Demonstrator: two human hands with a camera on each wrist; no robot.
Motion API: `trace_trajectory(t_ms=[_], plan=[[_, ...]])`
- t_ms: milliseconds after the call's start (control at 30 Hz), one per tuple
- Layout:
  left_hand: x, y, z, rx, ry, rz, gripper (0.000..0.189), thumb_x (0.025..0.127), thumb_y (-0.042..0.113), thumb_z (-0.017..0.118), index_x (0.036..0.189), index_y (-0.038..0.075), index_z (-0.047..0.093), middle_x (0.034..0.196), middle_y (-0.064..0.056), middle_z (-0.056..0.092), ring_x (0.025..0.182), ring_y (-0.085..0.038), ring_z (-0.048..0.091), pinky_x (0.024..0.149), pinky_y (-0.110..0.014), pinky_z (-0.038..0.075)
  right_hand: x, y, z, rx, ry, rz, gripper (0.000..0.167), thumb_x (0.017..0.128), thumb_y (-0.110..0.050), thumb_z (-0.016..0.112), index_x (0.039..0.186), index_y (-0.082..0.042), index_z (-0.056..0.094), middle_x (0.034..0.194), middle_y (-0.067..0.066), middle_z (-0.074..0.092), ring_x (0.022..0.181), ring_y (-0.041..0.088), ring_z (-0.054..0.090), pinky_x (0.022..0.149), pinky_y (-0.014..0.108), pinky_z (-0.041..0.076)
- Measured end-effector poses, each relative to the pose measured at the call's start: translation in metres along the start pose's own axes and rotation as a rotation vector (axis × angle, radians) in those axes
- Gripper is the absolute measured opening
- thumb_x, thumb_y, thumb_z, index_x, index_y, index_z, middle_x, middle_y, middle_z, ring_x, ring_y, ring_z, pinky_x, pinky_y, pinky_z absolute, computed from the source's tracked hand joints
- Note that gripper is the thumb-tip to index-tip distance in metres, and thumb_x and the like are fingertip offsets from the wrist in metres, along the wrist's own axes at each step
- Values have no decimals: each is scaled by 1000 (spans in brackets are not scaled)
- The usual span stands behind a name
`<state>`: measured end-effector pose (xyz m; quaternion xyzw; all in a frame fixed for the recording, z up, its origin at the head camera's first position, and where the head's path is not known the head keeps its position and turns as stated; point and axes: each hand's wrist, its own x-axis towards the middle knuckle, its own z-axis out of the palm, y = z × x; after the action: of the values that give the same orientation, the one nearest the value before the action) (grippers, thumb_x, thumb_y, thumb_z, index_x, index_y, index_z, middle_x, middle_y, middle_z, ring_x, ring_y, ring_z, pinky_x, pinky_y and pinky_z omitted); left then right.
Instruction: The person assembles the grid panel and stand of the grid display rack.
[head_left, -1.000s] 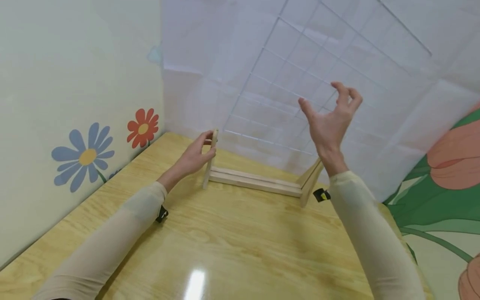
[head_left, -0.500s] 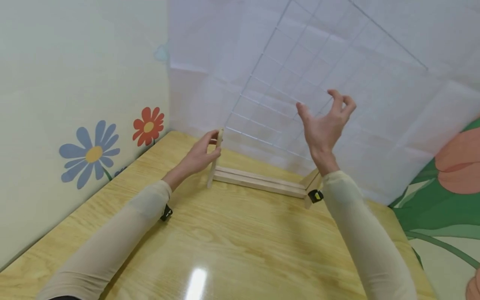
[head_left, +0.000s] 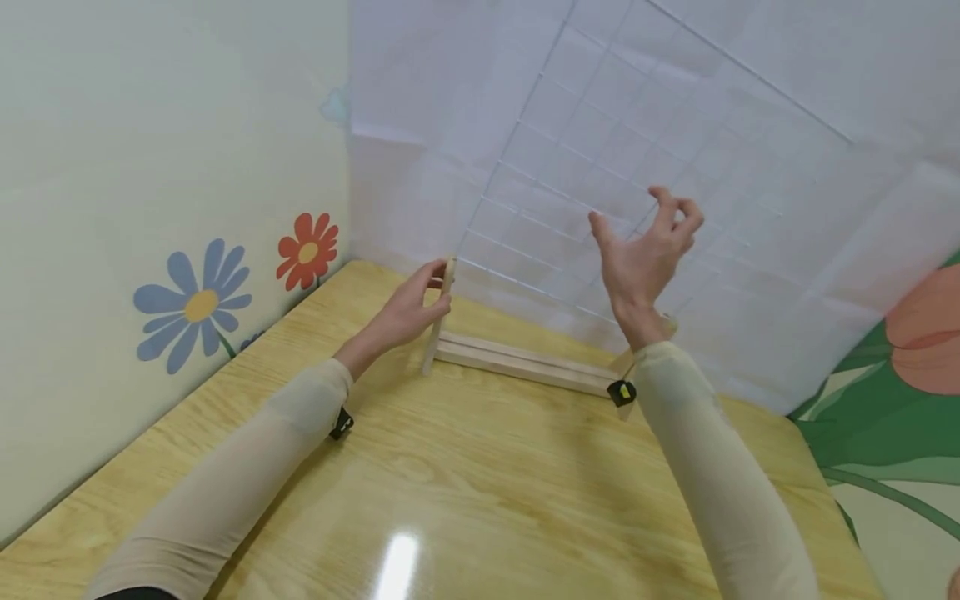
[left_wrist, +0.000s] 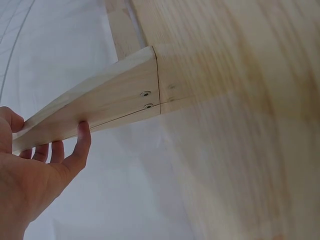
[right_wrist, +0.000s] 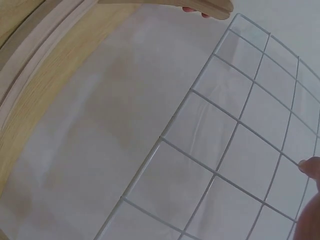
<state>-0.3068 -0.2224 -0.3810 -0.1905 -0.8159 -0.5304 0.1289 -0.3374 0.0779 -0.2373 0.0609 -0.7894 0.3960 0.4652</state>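
My left hand [head_left: 405, 308] grips the upper end of an upright wooden side piece [left_wrist: 100, 95] of a small stand, with thumb and fingertips on its faces. Two screws show low on that piece in the left wrist view. A wooden crossbar [head_left: 525, 362] joins it to the right side piece [head_left: 622, 363], mostly hidden behind my right forearm. Raised above the stand, my right hand [head_left: 645, 258] holds a thin wire grid [right_wrist: 161, 138] with curled fingers and thumb. The grid is tilted, its lower left corner close to the left piece's top; whether they touch, I cannot tell.
The stand rests on a wood-grain table [head_left: 480, 483]. Behind it hangs a creased white sheet [head_left: 420, 192]. A wall with painted flowers [head_left: 198, 306] stands at left, and a painted tulip [head_left: 930, 342] is at right. Small black devices [head_left: 621, 392] sit at both wrists.
The head view has shifted slightly left. My right hand and the wire grid have moved a little left and down. My left hand keeps its grip on the wooden side piece.
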Motion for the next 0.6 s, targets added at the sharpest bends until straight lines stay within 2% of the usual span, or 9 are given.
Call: trace_trajectory(t_ms=[133, 400, 600], plan=[[-1, 3, 0, 11, 0, -5, 62, 102, 13, 56, 157, 2, 29, 145, -17, 46, 134, -33, 44, 99, -50, 49, -2, 1, 2, -7, 7, -5, 71, 77, -51, 85, 134, -20, 57, 134, 1, 34, 121, 22, 40, 90, 32, 46], [-3, 7, 0, 15, 5, 3, 61, 102, 12, 56, 157, 2, 30, 145, -18, 46, 133, -34, 45, 99, -50, 49, -9, 5, 8, 8, 8, -25, 69, 76, -46, 88, 132, -19, 59, 132, 1, 35, 113, 23, 43, 87, 35, 47], [-2, 6, 0, 36, 11, 7, 62, 102, 12, 55, 157, 1, 29, 145, -19, 46, 133, -34, 46, 99, -48, 49, -17, 10, 11, -15, 18, -60, 71, 79, -54, 84, 134, -17, 58, 134, 5, 36, 114, 26, 43, 89, 35, 46]])
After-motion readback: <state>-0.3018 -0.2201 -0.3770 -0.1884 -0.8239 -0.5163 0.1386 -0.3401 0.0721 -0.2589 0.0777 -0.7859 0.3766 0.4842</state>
